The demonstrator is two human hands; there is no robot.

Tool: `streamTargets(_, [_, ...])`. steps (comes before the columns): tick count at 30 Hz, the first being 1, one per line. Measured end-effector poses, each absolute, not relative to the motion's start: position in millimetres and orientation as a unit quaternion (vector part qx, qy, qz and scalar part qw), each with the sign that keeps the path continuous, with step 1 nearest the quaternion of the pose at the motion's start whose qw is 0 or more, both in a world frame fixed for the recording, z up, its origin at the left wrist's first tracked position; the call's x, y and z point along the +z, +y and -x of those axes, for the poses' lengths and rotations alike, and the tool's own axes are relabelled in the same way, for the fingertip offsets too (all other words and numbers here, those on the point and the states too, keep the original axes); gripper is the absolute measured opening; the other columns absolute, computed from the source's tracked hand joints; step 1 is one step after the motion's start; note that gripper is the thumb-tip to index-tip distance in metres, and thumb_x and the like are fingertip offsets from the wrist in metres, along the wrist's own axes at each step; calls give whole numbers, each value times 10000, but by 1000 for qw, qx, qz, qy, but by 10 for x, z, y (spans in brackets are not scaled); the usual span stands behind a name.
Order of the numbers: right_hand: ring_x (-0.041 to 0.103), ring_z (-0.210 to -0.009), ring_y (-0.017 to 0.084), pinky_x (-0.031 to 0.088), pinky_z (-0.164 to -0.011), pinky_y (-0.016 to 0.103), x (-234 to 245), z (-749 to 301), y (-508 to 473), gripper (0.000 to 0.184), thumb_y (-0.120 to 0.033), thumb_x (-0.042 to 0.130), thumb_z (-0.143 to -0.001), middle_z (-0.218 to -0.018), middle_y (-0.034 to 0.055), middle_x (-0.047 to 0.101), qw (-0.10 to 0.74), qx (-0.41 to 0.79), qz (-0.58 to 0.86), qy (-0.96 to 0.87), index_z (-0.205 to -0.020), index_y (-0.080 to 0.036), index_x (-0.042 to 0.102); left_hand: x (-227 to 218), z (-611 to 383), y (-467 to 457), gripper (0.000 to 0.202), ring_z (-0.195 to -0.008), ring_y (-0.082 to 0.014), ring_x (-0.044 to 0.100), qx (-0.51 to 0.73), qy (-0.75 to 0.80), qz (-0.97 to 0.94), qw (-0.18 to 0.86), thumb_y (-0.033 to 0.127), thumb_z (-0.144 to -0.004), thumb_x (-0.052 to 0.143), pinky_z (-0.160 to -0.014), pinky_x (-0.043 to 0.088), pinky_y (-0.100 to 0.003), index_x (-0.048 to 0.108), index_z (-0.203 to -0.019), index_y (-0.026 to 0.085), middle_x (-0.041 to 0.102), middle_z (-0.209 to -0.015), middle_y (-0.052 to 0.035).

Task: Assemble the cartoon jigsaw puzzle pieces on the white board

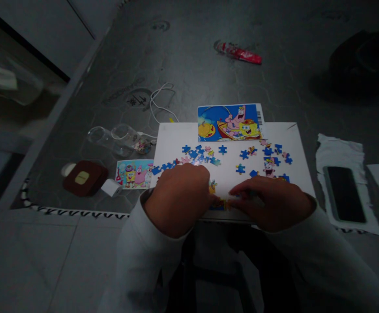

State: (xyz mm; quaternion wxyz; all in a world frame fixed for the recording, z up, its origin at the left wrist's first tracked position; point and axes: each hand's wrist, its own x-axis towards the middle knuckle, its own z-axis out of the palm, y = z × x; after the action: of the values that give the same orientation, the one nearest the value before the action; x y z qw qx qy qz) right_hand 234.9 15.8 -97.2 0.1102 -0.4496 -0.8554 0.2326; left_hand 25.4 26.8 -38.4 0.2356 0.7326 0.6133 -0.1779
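Note:
A white board (231, 167) lies before me with scattered jigsaw puzzle pieces (194, 154) on it, mostly blue. At its near edge, a few joined puzzle pieces (220, 205) show between my hands. My left hand (184, 195) is curled over the left part of the board, its thumb against these pieces and its other fingertips hidden. From the right, my right hand (269, 202) brings thumb and forefinger together at their right end, closed on a piece that is mostly covered. A cartoon picture card (230, 123) lies along the board's far edge.
Left of the board are a second cartoon card (135, 174), a white charger (111, 187), a brown box (85, 178), a clear plastic bottle (121, 139) and a white cable (157, 102). A phone (344, 193) rests on white paper at right. A red packet (241, 54) lies farther off.

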Motion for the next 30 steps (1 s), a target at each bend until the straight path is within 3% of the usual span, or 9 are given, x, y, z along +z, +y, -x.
streamTargets(5, [685,-735,217,510,-681,345,-968,-2129,79,106,-228,774,-788,-794,19,697,29,232,501,-834,-887,-266,773,-369,-257,271,375,-818,-304,702,-182,614,-730,238,524,-851,680,-714,532,-400,767,-1036,210,741,-878,-115])
streamTargets(8, [687,-740,219,505,-676,347,-982,-2135,83,50,-271,732,-840,-794,20,696,42,226,497,-837,-872,-272,770,-369,-258,275,377,-808,-309,705,-178,613,-734,231,529,-846,682,-701,534,-402,767,-1023,207,739,-868,-116])
streamTargets(13, [681,-720,195,480,-627,313,-1005,-2261,143,142,-363,649,-907,-818,22,706,46,260,444,-856,-923,-270,754,-364,-251,285,381,-803,-301,704,-176,613,-735,231,534,-852,668,-686,531,-388,766,-1015,203,740,-888,-122])
streamTargets(19, [671,-662,160,430,-566,278,-975,-2243,74,108,-317,617,-894,-794,-19,729,59,259,469,-842,-881,-275,716,-363,-260,286,385,-792,-289,703,-182,614,-731,236,544,-835,680,-697,525,-373,764,-1010,212,729,-827,-104])
streamTargets(23, [618,-563,128,416,-517,261,-942,-2282,92,149,-225,594,-875,-745,-30,717,131,275,466,-831,-961,-255,713,-347,-249,259,381,-755,-275,694,-176,611,-735,234,530,-861,644,-669,507,-355,757,-1024,205,722,-793,-95])
streamTargets(30, [637,-636,128,480,-590,251,-948,-2418,228,250,-284,499,-1005,-890,0,739,159,239,412,-865,-1025,-281,749,-305,-160,229,331,-669,-238,668,-177,594,-749,234,483,-873,585,-659,484,-335,763,-992,231,688,-684,-63])
